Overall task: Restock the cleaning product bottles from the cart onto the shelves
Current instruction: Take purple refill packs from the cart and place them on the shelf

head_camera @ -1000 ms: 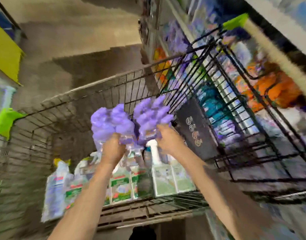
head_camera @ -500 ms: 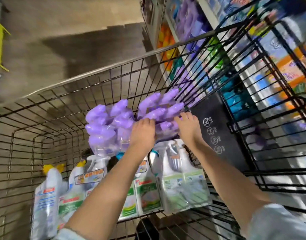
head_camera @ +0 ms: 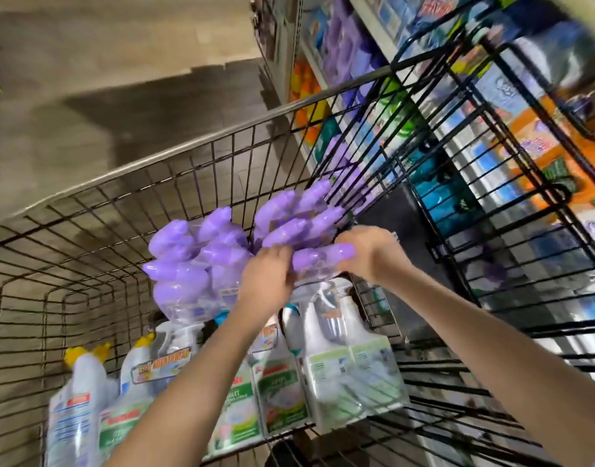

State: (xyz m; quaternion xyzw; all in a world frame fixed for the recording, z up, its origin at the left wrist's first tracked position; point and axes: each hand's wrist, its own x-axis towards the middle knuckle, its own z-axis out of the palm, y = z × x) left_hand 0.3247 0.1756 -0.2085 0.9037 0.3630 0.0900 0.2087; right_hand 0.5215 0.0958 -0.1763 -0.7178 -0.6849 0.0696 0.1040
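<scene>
Two shrink-wrapped packs of purple-capped bottles hang above the wire cart (head_camera: 201, 153). My left hand (head_camera: 267, 281) grips the plastic between the left pack (head_camera: 191, 261) and the right pack (head_camera: 299, 224). My right hand (head_camera: 368, 251) holds the right pack from its right side, fingers curled round a purple bottle. Down in the cart stand white spray bottles with green labels (head_camera: 350, 375), a blue-labelled bottle with a yellow cap (head_camera: 75, 399) and several more. The shelves (head_camera: 367, 59) with purple, orange and blue products run along the right.
The cart's black folding seat frame (head_camera: 512, 183) and its dark panel (head_camera: 400, 230) stand between my hands and the shelves. Grey tiled aisle floor (head_camera: 114, 79) stretches ahead on the left.
Both packs and my hands have shifted slightly right and lower toward the cart's right side. My left hand moved closer to my right hand. The view tilted further down into the cart.
</scene>
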